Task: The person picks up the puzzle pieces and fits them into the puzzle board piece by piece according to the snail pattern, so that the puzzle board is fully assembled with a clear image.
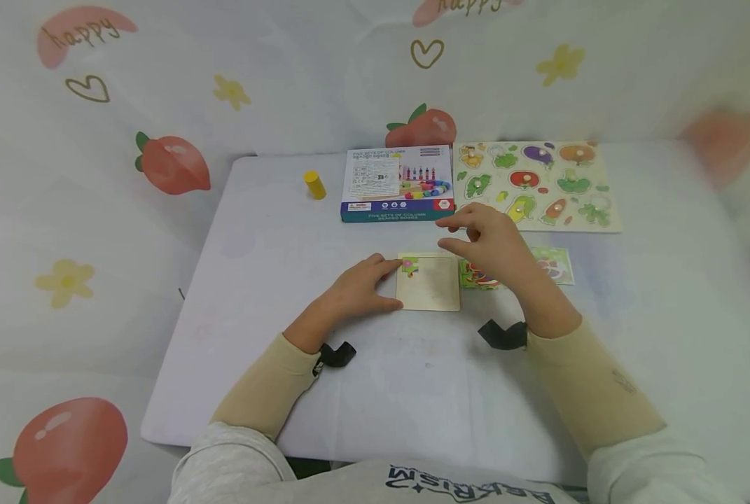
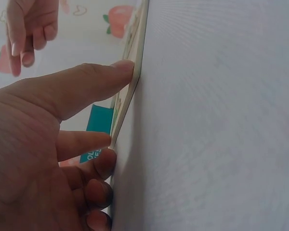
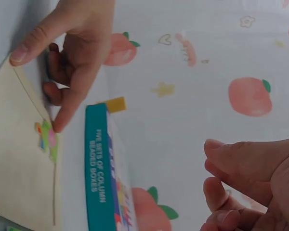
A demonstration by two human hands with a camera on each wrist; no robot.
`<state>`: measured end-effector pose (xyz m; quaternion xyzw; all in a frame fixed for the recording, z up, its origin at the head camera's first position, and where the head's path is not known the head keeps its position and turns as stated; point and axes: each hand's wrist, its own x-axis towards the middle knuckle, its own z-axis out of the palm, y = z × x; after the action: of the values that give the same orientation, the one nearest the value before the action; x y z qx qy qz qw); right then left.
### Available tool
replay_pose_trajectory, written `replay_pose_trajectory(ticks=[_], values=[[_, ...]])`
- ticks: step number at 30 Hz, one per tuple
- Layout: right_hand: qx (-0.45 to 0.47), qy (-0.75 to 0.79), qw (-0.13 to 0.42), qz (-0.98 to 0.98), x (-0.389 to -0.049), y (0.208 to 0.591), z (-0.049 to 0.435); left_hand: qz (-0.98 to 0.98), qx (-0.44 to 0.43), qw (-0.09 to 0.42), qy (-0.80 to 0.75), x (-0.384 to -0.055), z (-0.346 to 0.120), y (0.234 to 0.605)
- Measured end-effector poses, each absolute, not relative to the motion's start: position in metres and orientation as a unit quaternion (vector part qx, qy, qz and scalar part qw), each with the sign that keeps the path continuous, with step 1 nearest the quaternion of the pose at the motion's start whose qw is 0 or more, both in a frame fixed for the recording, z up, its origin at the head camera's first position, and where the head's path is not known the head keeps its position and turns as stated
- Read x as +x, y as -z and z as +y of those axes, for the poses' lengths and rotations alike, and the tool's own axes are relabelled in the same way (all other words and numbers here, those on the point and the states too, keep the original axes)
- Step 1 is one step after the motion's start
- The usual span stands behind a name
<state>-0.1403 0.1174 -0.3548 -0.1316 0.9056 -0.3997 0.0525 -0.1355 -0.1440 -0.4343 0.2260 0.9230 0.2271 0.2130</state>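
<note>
"While the left hand [image 1: 363, 287] touches the left edge of the wooden tray [image 1: 434, 294], how many pieces sit inside?"

"One flower piece [image 1: 409, 265], far left corner. Right of the tray lie patterned pieces [image 1: 472, 277], but the right hand [image 1: 494, 241] partly hides them, so I can't fairly count."

"And the fingers?"

"Left thumb and forefinger spread along that edge; the right ones released, loosely bent in midair."

"Room?"

"A gap before the one box [image 1: 397, 185]; wide worktop [image 1: 255, 315] leftward."
</note>
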Motion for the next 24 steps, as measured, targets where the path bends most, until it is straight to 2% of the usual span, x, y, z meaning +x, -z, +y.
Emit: replay_pose_trajectory(ticks=[17,24], values=[[-0.070,0.418,-0.006,0.906,-0.139,0.341,0.159,0.922,0.222,0.224,-0.224,-0.136,-0.144,0.433],[-0.029,0.402,0.024,0.915,-0.142,0.345,0.173,0.923,0.225,0.217,-0.223,-0.137,-0.144,0.436]])
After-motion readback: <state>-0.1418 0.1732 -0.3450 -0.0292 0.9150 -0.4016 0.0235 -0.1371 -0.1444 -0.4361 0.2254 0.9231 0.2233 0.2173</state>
